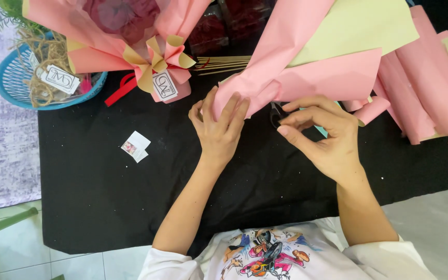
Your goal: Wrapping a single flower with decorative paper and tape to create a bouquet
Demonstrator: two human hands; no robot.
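Over at the far left corner, a blue plastic basket (pixel 14 88) with a slotted wall sits half off the desk (pixel 105 197), and in it lies a tangle of rough brown twine (pixel 45 57) plus a white card tag (pixel 59 79). Just beside it rests a finished bouquet (pixel 125 31), pink paper around dark red blooms, tied with a tan and pink paper bow (pixel 156 59) and another white tag.

Now the middle: a sheet of pink wrapping paper (pixel 296 72), matte and smooth, pale yellow-green on its other face, lies gathered into a narrow folded end at the centre of the black cloth. The left hand (pixel 219 129) lies flat on that gathered end, fingers together and pressing it. The right hand (pixel 322 135) is pinching thumb to forefinger right at the fold, beside a small dark object I can't make out.

To the right, more pink and pale sheets (pixel 431 78) lie rolled and stacked. Thin wooden skewers (pixel 224 63) lie behind, and a small white paper scrap (pixel 137 147) lies alone on the cloth.
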